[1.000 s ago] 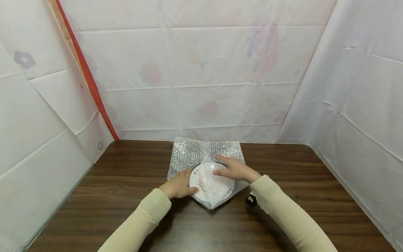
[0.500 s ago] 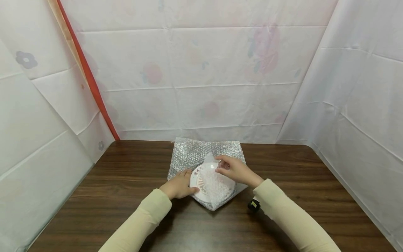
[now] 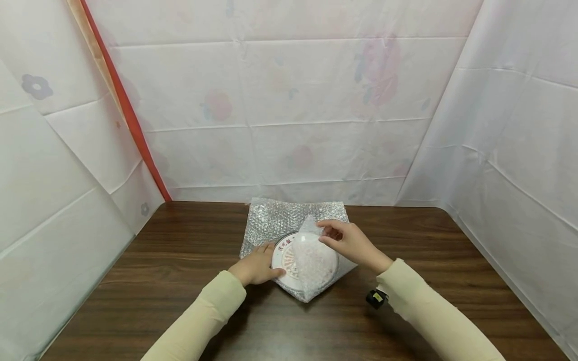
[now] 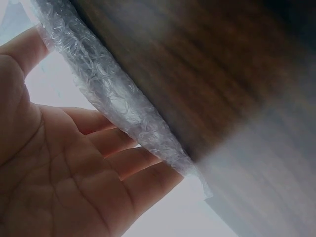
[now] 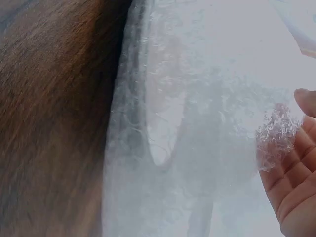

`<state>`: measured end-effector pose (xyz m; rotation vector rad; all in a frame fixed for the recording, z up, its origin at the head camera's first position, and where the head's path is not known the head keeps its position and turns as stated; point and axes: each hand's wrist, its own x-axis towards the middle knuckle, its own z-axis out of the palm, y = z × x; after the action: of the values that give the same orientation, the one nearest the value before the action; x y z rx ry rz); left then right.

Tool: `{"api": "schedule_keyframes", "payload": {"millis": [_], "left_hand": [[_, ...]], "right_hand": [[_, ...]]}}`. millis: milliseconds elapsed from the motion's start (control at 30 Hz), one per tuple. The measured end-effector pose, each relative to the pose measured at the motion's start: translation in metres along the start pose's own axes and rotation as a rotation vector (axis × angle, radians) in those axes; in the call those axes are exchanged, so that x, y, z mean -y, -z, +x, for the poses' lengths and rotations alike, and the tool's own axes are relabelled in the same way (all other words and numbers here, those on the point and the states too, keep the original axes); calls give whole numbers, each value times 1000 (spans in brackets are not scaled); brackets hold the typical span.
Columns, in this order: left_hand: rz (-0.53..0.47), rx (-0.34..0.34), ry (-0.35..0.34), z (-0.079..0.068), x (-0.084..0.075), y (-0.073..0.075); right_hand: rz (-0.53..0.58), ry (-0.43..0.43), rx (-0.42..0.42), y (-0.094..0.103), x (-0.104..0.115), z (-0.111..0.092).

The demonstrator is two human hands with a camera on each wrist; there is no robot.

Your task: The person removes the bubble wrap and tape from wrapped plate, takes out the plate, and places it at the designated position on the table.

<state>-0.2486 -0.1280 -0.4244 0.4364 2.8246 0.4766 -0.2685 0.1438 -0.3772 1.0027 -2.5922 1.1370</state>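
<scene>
A round white plate (image 3: 287,256) with reddish lettering and a fan-like pattern lies on a sheet of bubble wrap (image 3: 271,215) in the head view. One flap of the wrap (image 3: 314,265) covers the plate's right part, its far corner raised. My left hand (image 3: 256,265) rests at the plate's left edge, thumb toward the plate. In the left wrist view its extended fingers (image 4: 140,160) lie along the wrap's folded edge. With bent fingers my right hand (image 3: 349,242) holds the flap's far right side. In the right wrist view, clear wrap crosses in front of those fingers (image 5: 296,173).
The dark wooden table (image 3: 180,281) surrounds the wrap. A small black object with a yellow mark (image 3: 376,298) is beside the right sleeve cuff. White printed cloth (image 3: 289,100) encloses the table's back and sides, with a red strip (image 3: 122,95) at left.
My right hand has moved to the right, its fingers bending more. The wrap's flap has shifted right with it, uncovering more of the plate's lettering. The left hand has stayed in place.
</scene>
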Motion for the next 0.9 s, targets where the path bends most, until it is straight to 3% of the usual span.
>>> {"api": "schedule_keyframes", "payload": {"millis": [300,633,767,900], "left_hand": [[9,-9,-7,1,1,-1],[7,4,0,2,3,-1],[12,6,-4,2,2,-1],[17,9,-3,2,2,-1]], "right_hand": [[5,43,-14,24,12,-15],[75,81,37,48,14,-32],[91,43,68,54,10,-36],[112,-67,135,60,4,-39]]}}
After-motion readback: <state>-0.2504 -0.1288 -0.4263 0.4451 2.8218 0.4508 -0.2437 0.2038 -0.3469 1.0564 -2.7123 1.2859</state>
